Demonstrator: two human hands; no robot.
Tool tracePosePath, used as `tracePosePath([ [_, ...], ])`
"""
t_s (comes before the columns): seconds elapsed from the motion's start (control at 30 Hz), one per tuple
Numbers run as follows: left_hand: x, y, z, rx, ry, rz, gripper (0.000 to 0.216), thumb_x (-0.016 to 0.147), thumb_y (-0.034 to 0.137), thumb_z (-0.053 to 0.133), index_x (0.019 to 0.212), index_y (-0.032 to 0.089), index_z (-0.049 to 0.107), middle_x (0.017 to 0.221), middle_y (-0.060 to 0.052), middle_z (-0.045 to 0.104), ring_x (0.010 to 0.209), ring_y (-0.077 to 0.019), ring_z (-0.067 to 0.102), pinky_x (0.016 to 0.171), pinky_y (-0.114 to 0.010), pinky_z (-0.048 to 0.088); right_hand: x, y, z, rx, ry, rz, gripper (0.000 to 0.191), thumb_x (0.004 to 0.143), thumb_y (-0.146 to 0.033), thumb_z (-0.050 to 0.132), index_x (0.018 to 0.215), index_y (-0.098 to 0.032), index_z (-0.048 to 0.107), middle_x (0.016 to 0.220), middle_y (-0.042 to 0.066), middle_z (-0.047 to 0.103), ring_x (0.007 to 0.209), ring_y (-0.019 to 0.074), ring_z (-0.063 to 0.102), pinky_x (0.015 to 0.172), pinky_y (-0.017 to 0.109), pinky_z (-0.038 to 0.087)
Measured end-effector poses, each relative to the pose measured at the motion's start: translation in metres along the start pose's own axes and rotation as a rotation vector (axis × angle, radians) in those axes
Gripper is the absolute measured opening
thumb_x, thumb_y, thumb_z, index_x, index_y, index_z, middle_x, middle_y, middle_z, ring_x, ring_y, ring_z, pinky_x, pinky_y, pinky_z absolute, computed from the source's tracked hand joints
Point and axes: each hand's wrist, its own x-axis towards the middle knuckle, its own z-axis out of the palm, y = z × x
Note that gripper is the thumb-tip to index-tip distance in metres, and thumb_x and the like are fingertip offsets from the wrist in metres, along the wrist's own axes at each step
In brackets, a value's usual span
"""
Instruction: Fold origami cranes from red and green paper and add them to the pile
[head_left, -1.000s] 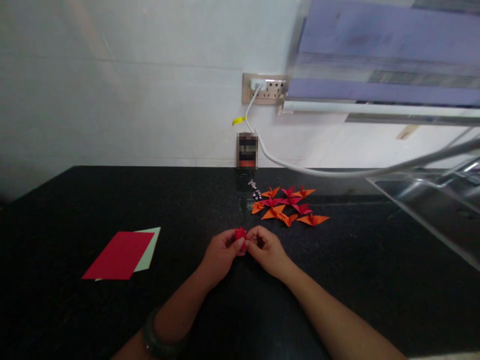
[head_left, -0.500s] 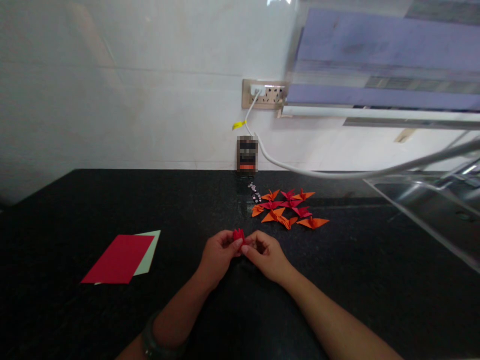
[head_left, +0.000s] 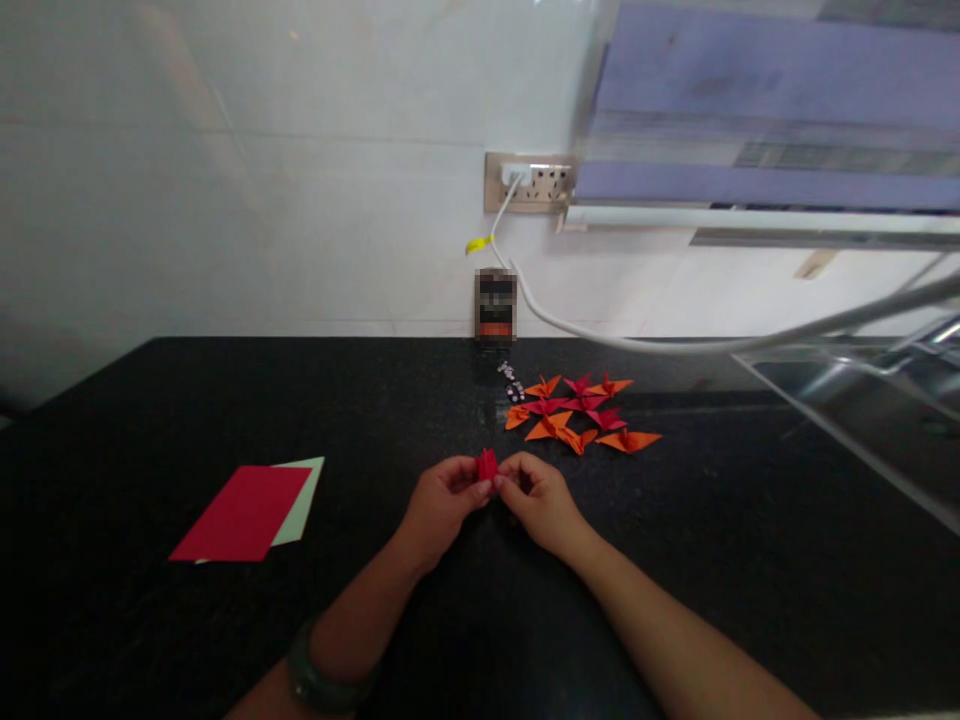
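Between my two hands, a small piece of folded red paper (head_left: 487, 466) is held just above the dark countertop, its pointed tips upward. My left hand (head_left: 444, 505) pinches its left side between thumb and fingers. From the other side, my right hand (head_left: 541, 500) grips its right edge with thumb and forefinger. Beyond the hands lie several folded paper cranes (head_left: 553, 427), some orange and some red. To the left, a flat sheet of red paper (head_left: 232, 515) rests partly over a pale green sheet (head_left: 301, 510).
A dark device (head_left: 495, 305), blurred out, leans on the wall behind the cranes, with a small patterned strap (head_left: 511, 382) before it. A white cable (head_left: 600, 343) runs from the wall socket (head_left: 530, 183) to the right. The metal sink (head_left: 885, 400) is at the right.
The folded red paper has turned slightly between my fingers, and its tips now sit closer together. The view has shifted a little. Both hands keep hold of the paper.
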Motion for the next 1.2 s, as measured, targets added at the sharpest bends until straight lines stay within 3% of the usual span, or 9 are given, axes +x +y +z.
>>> tracePosePath([
  [0.2,0.0,0.001,-0.002,0.019,0.011,0.004,0.013,0.058,0.02,0.07,0.064,0.012,0.061,0.059,0.001,0.062,0.057,-0.0096,0.056,0.058,-0.022,0.043,0.002,-0.001,-0.002,0.052,0.024,-0.087,0.006,0.071,-0.023,0.057,0.069,-0.017,0.056,0.071,0.0,0.052,0.062,0.0103,0.048,0.055,0.022,0.04],
  [0.37,0.0,0.002,-0.003,0.02,0.021,0.029,0.015,0.056,0.02,0.071,0.064,0.012,0.061,0.056,0.001,0.062,0.054,-0.0096,0.056,0.055,-0.021,0.042,0.003,-0.004,-0.001,0.241,-0.108,0.102,0.015,0.072,-0.032,0.057,0.075,-0.018,0.053,0.058,-0.004,0.052,0.049,0.0089,0.047,0.048,0.022,0.04],
  [0.6,0.001,-0.001,-0.003,0.036,0.058,0.055,0.018,0.055,0.022,0.072,0.065,0.011,0.061,0.056,-0.001,0.063,0.053,-0.0115,0.059,0.052,-0.022,0.043,0.001,-0.007,0.001,0.176,0.027,0.02,0.013,0.069,-0.029,0.061,0.068,-0.018,0.054,0.057,-0.002,0.055,0.049,0.0096,0.049,0.048,0.023,0.04],
  [0.77,0.0,-0.001,-0.003,0.042,0.041,0.087,0.021,0.054,0.022,0.073,0.067,0.011,0.062,0.058,-0.002,0.064,0.053,-0.0116,0.059,0.05,-0.021,0.043,0.002,-0.011,0.001,0.364,0.02,0.086,0.027,0.064,-0.028,0.065,0.085,-0.017,0.053,0.059,-0.004,0.055,0.049,0.0084,0.051,0.05,0.023,0.044],
  [0.9,0.001,-0.001,-0.004,0.059,0.008,0.127,0.019,0.053,0.021,0.073,0.064,0.011,0.061,0.056,-0.001,0.063,0.051,-0.0097,0.056,0.051,-0.021,0.042,0.002,-0.014,-0.001,0.373,-0.096,0.115,0.025,0.06,-0.031,0.069,0.072,-0.015,0.055,0.06,-0.002,0.06,0.049,0.0078,0.052,0.049,0.022,0.043],
  [1.1,0.004,-0.004,-0.005,0.084,-0.007,0.155,0.022,0.053,0.022,0.074,0.064,0.011,0.059,0.056,0.0,0.061,0.052,-0.0099,0.057,0.05,-0.02,0.042,0.001,-0.012,-0.002,0.343,-0.009,0.056,0.023,0.06,-0.034,0.068,0.06,-0.015,0.055,0.053,-0.003,0.057,0.043,0.0062,0.047,0.045,0.021,0.038],
  [1.2,0.003,-0.004,-0.005,0.058,-0.025,0.115,0.028,0.053,0.024,0.074,0.073,0.011,0.06,0.06,0.0,0.061,0.056,-0.0104,0.059,0.052,-0.02,0.043,0.002,-0.011,-0.003,0.338,0.005,0.041,0.022,0.061,-0.033,0.068,0.06,-0.015,0.055,0.051,-0.004,0.055,0.042,0.0061,0.045,0.044,0.02,0.036],
])
